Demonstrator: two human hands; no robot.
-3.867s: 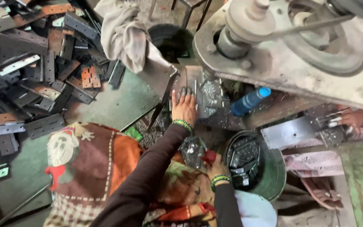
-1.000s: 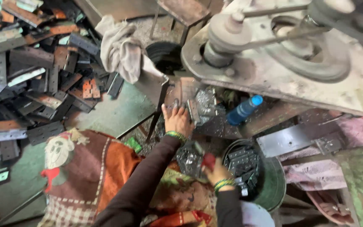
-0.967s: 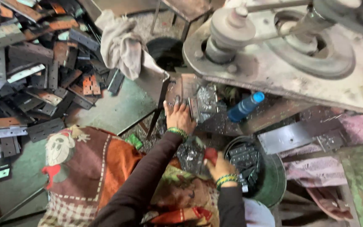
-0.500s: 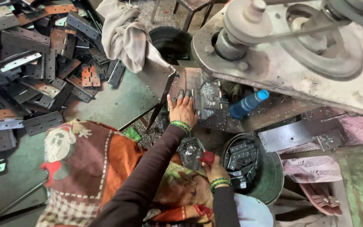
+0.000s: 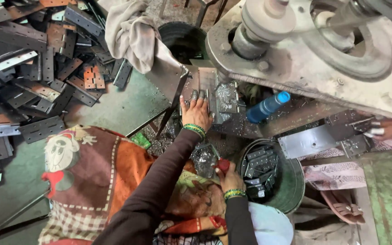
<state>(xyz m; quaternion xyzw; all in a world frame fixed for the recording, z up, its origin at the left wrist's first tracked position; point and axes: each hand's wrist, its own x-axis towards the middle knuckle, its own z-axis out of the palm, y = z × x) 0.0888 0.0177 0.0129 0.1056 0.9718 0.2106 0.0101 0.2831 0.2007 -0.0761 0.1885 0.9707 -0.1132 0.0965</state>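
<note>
1. Left hand [image 5: 197, 109]: laid flat, palm down, on a metal plate [image 5: 205, 86] that sits on the machine bed under the drill head; its fingers [image 5: 195, 95] are spread and released, pressing rather than grasping. Green bangles circle the wrist.
2. Right hand [image 5: 229, 174]: low in the view, near the lap, just left of the bucket. Its fingers are clenched around a small red-handled tool [image 5: 223, 164]; the tool's working end cannot be made out.
3. Hinge piece [image 5: 205, 159]: a small grey metal part covered in shavings, just beside the right hand and touching or nearly touching the tool; which of the 2 cannot be told.
4. Bucket [image 5: 291, 190]: round, green, to the right of the right hand, holding a heap of dark metal hinges.
5. Drill machine [image 5: 314, 54]: large grey casting with pulleys, filling the upper right and overhanging the plate.
6. Blue bottle [image 5: 267, 106]: lying tilted on the machine bed, right of the left hand.
7. Hinge pile [image 5: 37, 72]: many flat dark and rusty hinges heaped on the floor at upper left.
8. Cloth [image 5: 130, 31]: a pale rag draped above the plate.
</note>
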